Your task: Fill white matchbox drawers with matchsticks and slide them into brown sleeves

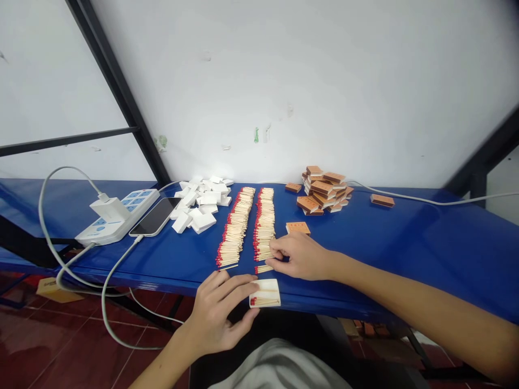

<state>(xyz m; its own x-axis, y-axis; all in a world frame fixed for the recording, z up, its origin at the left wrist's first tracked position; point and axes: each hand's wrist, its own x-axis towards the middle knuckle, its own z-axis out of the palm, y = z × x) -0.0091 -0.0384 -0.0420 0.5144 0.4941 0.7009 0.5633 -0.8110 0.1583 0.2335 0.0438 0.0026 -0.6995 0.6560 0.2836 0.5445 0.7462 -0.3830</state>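
Note:
My left hand [221, 313] holds a small white matchbox tray [265, 293] at the table's front edge, with a few red-tipped matches lying in it. My right hand [298, 255] rests on the blue table, fingers pinched on a small bunch of matches [263, 268] at the near end of the right row of matches [264, 221]. A second row of matches [235, 227] lies just to its left. One orange matchbox sleeve [298, 227] sits right behind my right hand.
A heap of white trays [203, 202] lies back left, a pile of orange sleeves [324, 189] back right, one stray sleeve [381, 200] further right. A phone [156, 216], power strip [119, 215] and cables occupy the left. The white wall stands behind the blue table [405, 243].

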